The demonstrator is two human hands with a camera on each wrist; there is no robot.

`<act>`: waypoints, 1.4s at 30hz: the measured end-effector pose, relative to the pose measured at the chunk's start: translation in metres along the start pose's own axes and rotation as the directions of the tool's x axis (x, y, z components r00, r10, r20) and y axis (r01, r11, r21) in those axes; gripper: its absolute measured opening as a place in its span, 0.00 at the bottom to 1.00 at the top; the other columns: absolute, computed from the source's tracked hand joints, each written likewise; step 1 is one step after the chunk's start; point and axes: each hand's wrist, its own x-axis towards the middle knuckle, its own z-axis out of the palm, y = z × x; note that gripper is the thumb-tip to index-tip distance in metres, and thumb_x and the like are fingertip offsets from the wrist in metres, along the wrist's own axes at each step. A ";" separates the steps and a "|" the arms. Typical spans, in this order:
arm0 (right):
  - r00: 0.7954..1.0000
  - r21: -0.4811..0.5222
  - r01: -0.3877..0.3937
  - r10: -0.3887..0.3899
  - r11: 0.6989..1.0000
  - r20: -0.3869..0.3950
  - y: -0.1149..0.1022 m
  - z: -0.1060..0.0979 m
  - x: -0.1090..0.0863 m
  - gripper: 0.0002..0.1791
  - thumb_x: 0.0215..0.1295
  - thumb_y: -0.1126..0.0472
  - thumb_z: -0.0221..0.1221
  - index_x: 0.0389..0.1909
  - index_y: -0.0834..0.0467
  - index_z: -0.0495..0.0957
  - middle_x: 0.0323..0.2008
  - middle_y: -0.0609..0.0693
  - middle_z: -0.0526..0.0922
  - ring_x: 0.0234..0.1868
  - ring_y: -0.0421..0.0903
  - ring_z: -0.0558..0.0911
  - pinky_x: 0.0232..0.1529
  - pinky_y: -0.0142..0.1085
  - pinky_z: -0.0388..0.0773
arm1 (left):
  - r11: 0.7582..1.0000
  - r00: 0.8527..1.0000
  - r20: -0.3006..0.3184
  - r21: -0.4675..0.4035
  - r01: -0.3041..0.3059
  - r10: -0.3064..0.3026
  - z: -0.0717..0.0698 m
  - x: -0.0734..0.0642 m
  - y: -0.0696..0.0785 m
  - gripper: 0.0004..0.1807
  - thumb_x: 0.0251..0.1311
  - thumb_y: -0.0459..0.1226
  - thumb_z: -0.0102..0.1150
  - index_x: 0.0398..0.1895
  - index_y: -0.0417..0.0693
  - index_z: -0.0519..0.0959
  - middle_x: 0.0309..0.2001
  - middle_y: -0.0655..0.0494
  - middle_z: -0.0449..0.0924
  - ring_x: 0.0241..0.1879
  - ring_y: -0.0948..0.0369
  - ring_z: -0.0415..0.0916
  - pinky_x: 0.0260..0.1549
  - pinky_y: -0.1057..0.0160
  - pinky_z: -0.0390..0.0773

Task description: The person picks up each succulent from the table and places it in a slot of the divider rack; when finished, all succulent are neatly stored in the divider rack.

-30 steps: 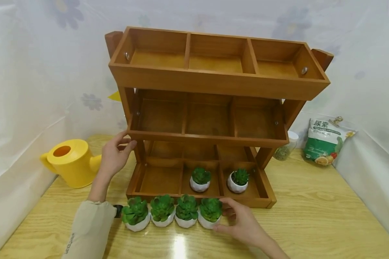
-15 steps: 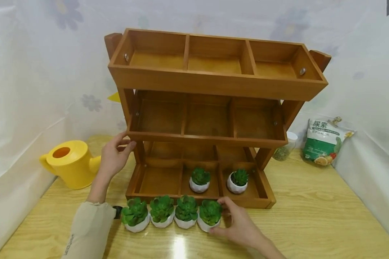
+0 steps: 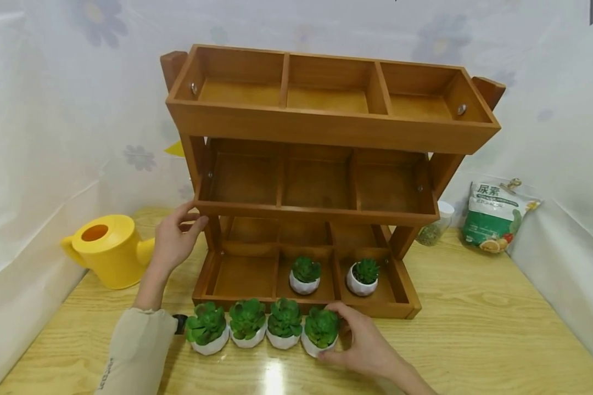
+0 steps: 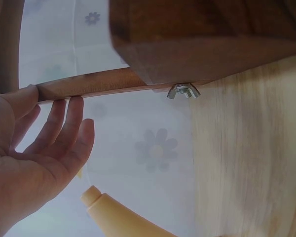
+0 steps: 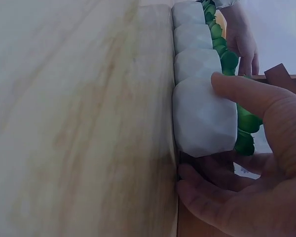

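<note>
A three-tiered wooden plant stand (image 3: 333, 131) fills the middle of the head view. My left hand (image 3: 175, 236) holds its left side post, thumb on one edge and fingertips on the other in the left wrist view. Several succulents in white faceted pots stand in a row before it. At the row's right end, my right hand (image 3: 363, 343) grips the last potted succulent (image 3: 321, 329); in the right wrist view my thumb lies on its white pot (image 5: 204, 121), with fingers curled around the far side. Two smaller potted succulents (image 3: 305, 274) sit in the bottom tier's middle and right compartments.
A yellow watering can (image 3: 113, 252) stands left of my left forearm. Behind the stand's right side are a lidded jar (image 3: 436, 225) and a green-and-white bag (image 3: 494, 216) with a clip. A metal wing nut (image 4: 183, 91) sticks out under the stand's wood.
My right hand's thumb and fingers have drawn in round the rightmost potted succulent, which has shifted very slightly toward me. The left hand stays on the post.
</note>
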 end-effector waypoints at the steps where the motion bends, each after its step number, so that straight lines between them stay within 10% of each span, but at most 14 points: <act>1: 1.000 0.001 -0.009 0.009 1.000 0.005 -0.001 0.000 0.000 0.34 0.44 0.47 0.75 0.52 0.53 0.72 0.44 0.41 0.79 0.42 0.38 0.77 0.41 0.35 0.78 | 1.000 1.000 0.000 -0.001 0.000 0.000 0.000 0.000 0.000 0.26 0.70 0.39 0.52 0.68 0.42 0.66 0.54 0.32 0.75 0.47 0.37 0.77 0.45 0.41 0.78; 42: 0.999 -0.009 0.009 -0.009 1.000 -0.033 -0.008 -0.020 0.004 0.29 0.42 0.50 0.76 0.48 0.51 0.79 0.41 0.40 0.82 0.39 0.35 0.80 0.37 0.33 0.79 | 1.000 1.000 -0.001 0.011 -0.005 0.005 -0.001 -0.001 -0.001 0.26 0.70 0.40 0.52 0.68 0.39 0.66 0.53 0.30 0.75 0.47 0.36 0.77 0.45 0.40 0.77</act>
